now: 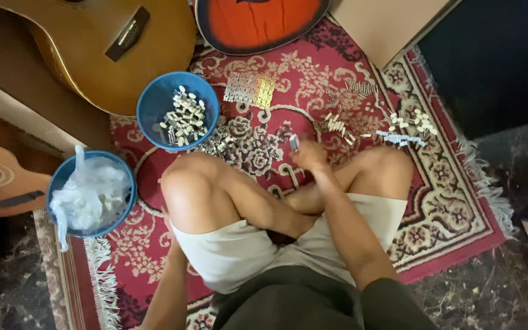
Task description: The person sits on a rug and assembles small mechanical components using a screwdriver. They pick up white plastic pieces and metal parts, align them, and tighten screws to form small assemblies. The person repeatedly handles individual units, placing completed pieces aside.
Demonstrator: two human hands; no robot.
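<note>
In the head view a person sits cross-legged on a red patterned rug (447,208) with a fringed edge. The right hand (310,155) is raised over the rug in front of the crossed legs, its fingers pinched on a small grey metal part (294,142), blurred too much to tell its shape. The left hand is out of sight behind the left thigh; only the forearm shows at the lower left, so I cannot tell its state. Just beyond the left knee stands a round blue plastic basket (154,107) holding small cream-coloured pegs, and a second blue basket (62,177) with a crumpled clear plastic bag sits further left. Small white and metal pieces (407,125) lie scattered on the rug beyond the right hand
</note>
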